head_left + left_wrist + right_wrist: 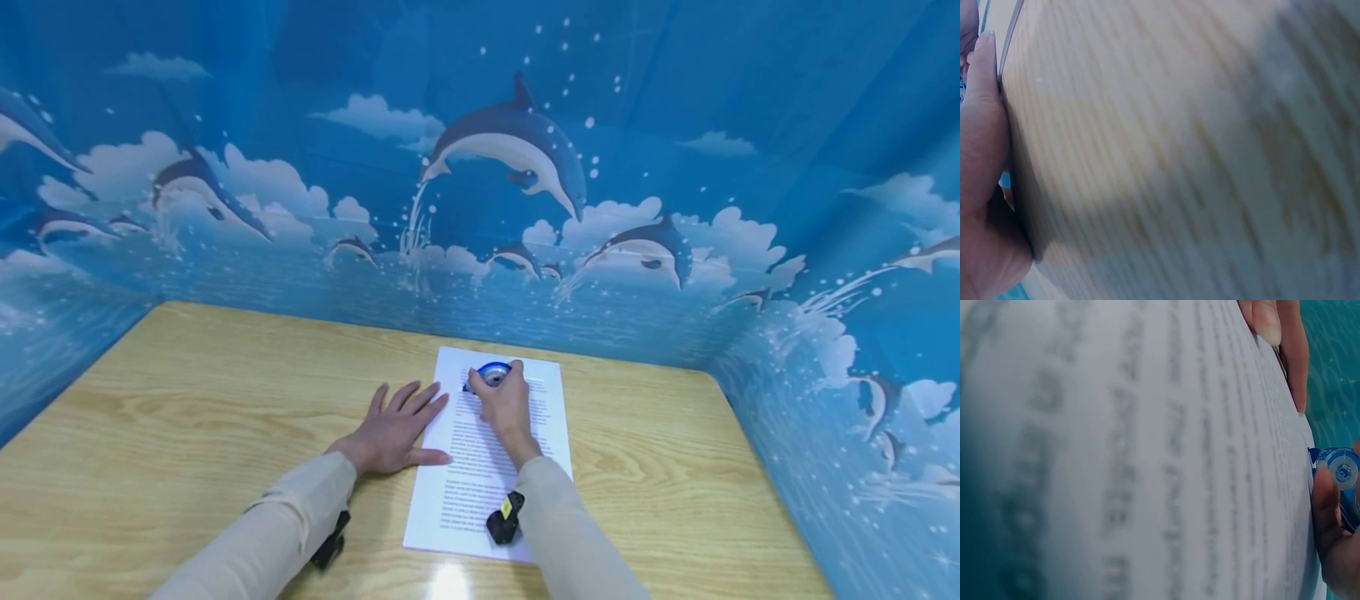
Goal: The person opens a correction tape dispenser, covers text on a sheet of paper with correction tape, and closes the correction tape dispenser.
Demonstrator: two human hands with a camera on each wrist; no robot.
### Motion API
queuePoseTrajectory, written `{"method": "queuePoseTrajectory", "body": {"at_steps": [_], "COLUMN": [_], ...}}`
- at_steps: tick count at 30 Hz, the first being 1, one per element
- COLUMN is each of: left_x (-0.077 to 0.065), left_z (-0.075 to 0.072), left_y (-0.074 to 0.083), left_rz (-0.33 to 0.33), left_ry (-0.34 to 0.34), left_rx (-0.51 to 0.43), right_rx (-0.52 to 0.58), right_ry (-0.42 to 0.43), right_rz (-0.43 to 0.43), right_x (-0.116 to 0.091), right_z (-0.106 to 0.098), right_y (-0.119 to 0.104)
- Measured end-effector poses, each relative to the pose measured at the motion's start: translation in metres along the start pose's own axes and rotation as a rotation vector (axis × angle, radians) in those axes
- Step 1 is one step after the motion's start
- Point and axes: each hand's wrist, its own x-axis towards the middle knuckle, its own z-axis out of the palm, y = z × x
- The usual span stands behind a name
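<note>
Dolphin-printed backdrop behind a wooden table, with a printed sheet lying near its middle. Left hand: fingers spread, palm down, thumb and index finger reaching over the sheet's left edge. Right hand: thumb and fingers pinching a blue correction tape at the sheet's far end, among the top lines of print.

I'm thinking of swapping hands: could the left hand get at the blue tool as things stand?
Probably not freely: the left hand lies nearby with only page between, but the right hand grips the blue tool and would likely have to let go first.
</note>
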Motion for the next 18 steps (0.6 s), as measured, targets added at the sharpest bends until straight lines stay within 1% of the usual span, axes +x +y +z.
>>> {"method": "queuePoseTrajectory", "body": {"at_steps": [5,10,13,18], "left_x": [0.001,0.003,0.004,0.002], "left_z": [0.002,0.006,0.007,0.003], "left_y": [-0.001,-0.004,-0.004,-0.002], "left_rz": [-0.005,-0.007,-0.010,0.009], "left_ry": [0.001,0.008,0.008,0.005], "left_rx": [-0.002,-0.010,-0.013,-0.013], "right_rx": [0.016,-0.014,-0.032,-0.056], "right_ry": [-0.013,-0.004,-0.014,-0.024], "right_rz": [0.010,0.002,0.008,0.012], "right_x": [0.001,0.000,0.000,0.001], "right_z": [-0.002,-0.005,-0.008,-0.012], "right_y": [0.002,0.003,0.003,0.003]}}
